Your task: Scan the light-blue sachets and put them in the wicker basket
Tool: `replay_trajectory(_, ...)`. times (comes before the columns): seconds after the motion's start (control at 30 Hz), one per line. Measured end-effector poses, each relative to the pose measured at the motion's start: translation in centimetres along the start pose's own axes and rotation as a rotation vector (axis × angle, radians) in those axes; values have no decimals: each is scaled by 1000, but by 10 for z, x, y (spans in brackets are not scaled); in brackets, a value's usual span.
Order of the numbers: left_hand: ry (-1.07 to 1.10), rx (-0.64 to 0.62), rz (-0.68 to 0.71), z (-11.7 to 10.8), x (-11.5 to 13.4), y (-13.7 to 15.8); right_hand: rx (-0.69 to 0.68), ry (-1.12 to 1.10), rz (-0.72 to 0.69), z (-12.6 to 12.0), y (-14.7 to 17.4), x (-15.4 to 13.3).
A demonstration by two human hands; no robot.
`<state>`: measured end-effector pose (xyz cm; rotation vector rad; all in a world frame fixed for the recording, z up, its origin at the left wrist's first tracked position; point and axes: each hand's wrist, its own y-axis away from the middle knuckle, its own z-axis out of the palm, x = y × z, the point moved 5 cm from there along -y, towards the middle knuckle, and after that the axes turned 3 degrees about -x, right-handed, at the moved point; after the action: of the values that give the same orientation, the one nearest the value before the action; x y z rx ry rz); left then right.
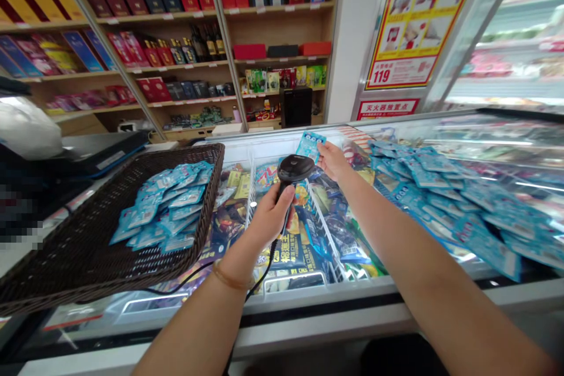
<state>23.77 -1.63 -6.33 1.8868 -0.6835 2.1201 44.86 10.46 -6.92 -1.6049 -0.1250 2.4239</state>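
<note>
My left hand (274, 214) is wrapped round the handle of a black barcode scanner (294, 168), whose cable hangs down past my wrist. Just beyond the scanner head, my right hand (333, 161) pinches a small blue packet (309, 145) by its right edge. The scanner head overlaps the packet's lower part in this view. On the left, a dark brown woven basket (88, 261) holds a heap of similar blue packets (165, 205). Another spread of blue packets (440, 182) lies on the right, over the freezer top.
Beneath my hands is a chest freezer (379, 296) with a glass top and bagged goods in white wire baskets (328, 235). Shelves (282, 10) of boxes and bottles stand behind. A red and yellow poster (420, 17) hangs at right. A dark device (103, 150) sits behind the basket.
</note>
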Motion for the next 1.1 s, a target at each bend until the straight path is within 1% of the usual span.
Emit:
replay_trajectory(0.23, -16, -23, 7, 7, 3, 1, -8, 29, -38, 2, 0, -2)
replay_trajectory(0.5, -33, -33, 13, 8, 1, 2, 14, 68, -30, 6, 3, -6)
replay_trajectory(0.73, -60, -48, 18, 9, -2, 1, -6, 72, -51, 6, 3, -5)
replay_trajectory(0.93, -45, -42, 15, 9, -1, 0, 1, 133, -53, 6, 4, -4)
replay_trajectory(1.1, -48, -45, 21, 9, 1, 0, -16, 92, -39, 7, 4, -3)
